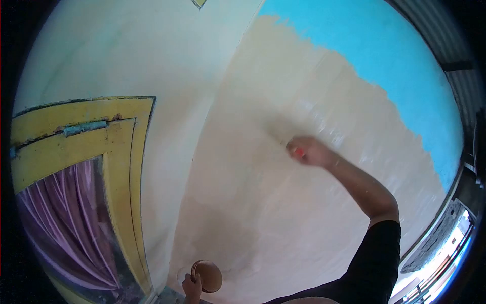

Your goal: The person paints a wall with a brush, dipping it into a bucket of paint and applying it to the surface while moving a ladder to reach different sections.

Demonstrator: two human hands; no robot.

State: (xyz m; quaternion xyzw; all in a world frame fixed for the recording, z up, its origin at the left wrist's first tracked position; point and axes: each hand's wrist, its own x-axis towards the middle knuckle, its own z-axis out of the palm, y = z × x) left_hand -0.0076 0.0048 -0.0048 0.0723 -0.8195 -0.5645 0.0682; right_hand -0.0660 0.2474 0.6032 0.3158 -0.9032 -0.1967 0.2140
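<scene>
Against the wall, my right hand (310, 151) is closed round a tool with a red handle end (299, 152); its far end is blurred near the wall surface. Low in the view, my left hand (192, 287) grips the rim of a round container (209, 276) with brownish contents. The wall around my right hand carries a beige coat (263, 167) with wet, shiny streaks. Bright blue paint (354, 30) covers the upper right part of the wall, with a ragged edge against the beige.
A yellow window frame (119, 167) with a teal hinge (86, 127) and a purple curtain (71, 218) behind glass is at the left. A pale wall (172, 76) meets the beige one at a corner. Corrugated roofing (439, 30) shows at the upper right.
</scene>
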